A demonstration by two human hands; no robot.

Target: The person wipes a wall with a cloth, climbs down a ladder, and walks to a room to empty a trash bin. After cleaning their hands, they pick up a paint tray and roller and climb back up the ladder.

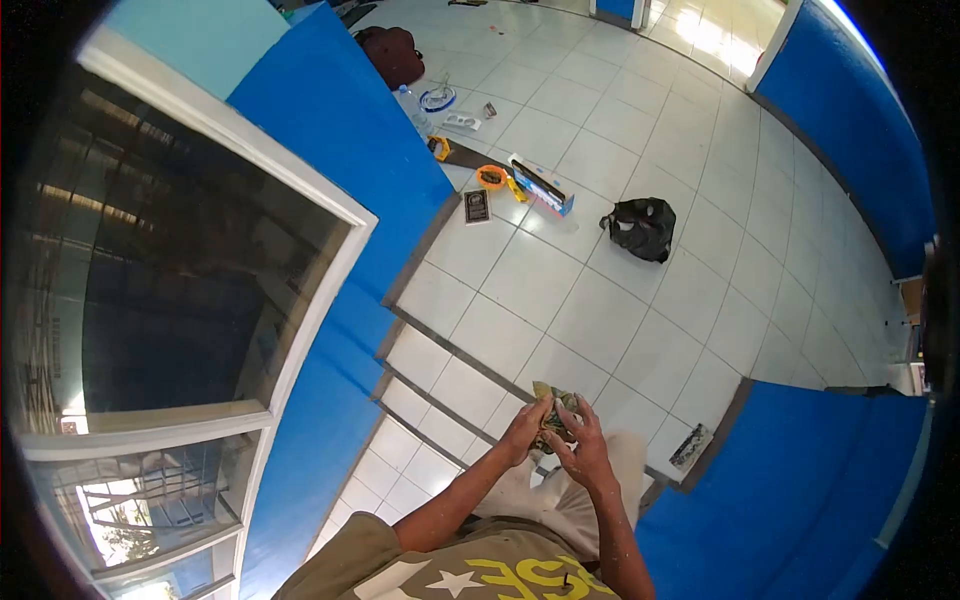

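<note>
**Small bundle being held between both hands above the steps**

A small crumpled bundle (556, 408), greenish and patterned, is being gripped between the two hands, which are brought together in front of the body. The left hand (524, 430) is being pressed against the bundle's left side, while the right hand (582, 445) is being closed round it from the right and below, fingers curled over it. The bundle is being held over the tiled steps (440, 385), close to the knees.

Further off on the white floor (600, 320), a black bag (640, 228) is lying slumped and partly open; its contents are not being shown. A blue box (543, 187) is lying near an orange tape roll (491, 177) and a dark flat card (477, 207) beside the blue wall (340, 130). A dark red bag (391, 52) is resting closed against that wall.

What the bundle consists of cannot be made out, as most of it is being covered by the fingers.
</note>
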